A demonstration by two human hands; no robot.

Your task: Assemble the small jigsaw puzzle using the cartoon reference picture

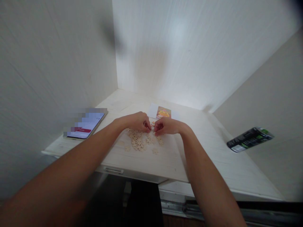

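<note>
A loose pile of small pale jigsaw puzzle pieces [137,141] lies face down on the white table, just below my hands. My left hand [140,121] is closed in a pinch at the pile's far edge. Close beside it, my right hand [167,126] also pinches, its fingertips nearly meeting the left ones. Small pale bits like puzzle pieces show at the fingertips, partly hidden by the fingers. Between the hands are a few orange-coloured puzzle pieces [153,123]. Beyond them lies a picture card [163,112] with a round yellow-orange figure.
At the left edge of the white table [203,151] lies a phone or tablet [88,124] with its screen lit. A black and green can-like container [248,139] stands at the right. Pale walls enclose the table's back and sides. A drawer handle [113,170] is at the front.
</note>
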